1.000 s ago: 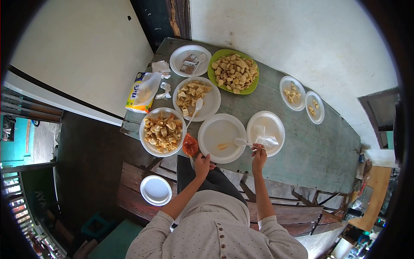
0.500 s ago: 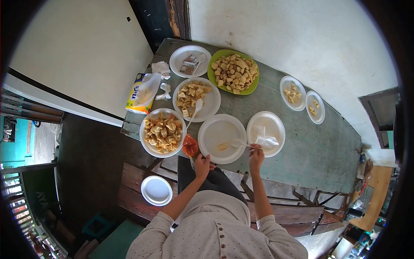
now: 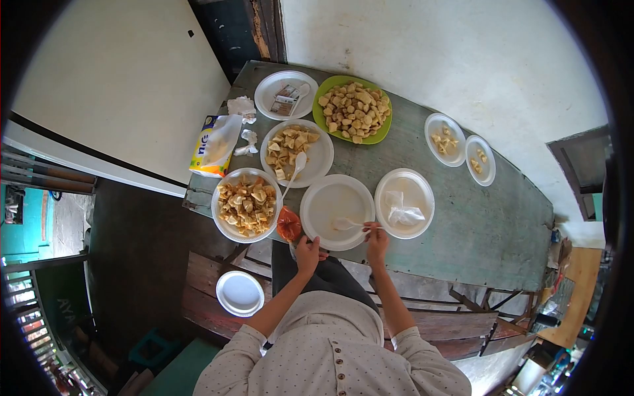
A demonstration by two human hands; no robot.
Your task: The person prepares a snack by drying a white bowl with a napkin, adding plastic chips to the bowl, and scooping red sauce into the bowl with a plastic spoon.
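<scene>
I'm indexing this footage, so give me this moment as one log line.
left hand: at large plate rim; right hand: holding white spoon over it; plate's left: red packet; plate's right: smaller plate

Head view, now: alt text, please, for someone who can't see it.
A person's right hand holds a white spoon over a white plate, the left hand at its near edge. On the greenish table around it are a green plate heaped with food chunks, more white plates and a red bag.
</scene>
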